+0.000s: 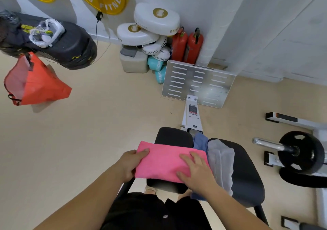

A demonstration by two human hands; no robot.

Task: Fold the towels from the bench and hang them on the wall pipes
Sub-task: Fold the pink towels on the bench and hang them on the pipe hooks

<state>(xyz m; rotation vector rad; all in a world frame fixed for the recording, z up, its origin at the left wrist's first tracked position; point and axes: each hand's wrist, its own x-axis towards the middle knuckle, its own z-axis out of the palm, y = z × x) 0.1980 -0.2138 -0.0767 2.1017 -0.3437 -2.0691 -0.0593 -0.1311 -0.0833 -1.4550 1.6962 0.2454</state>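
Pink towel (164, 162): folded strip at lower centre of the frame, lying across the bench pad (174, 136), long axis left to right. The left hand (130, 166) pinches its left end with the thumb on top; the right hand (196, 173) presses flat on its right part, fingers straight, grasping nothing. Grey towel (221, 160) and blue towel (200, 142): heaped unfolded just right of it, nearer the right hand. Orange bag (39, 84): left of the frame, contents cannot be told.

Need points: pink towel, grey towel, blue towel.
pink towel (164, 160), head view, middle of its folded top face.
grey towel (221, 162), head view, middle of its top fold.
blue towel (200, 142), head view, bunched upper part beside the grey towel.
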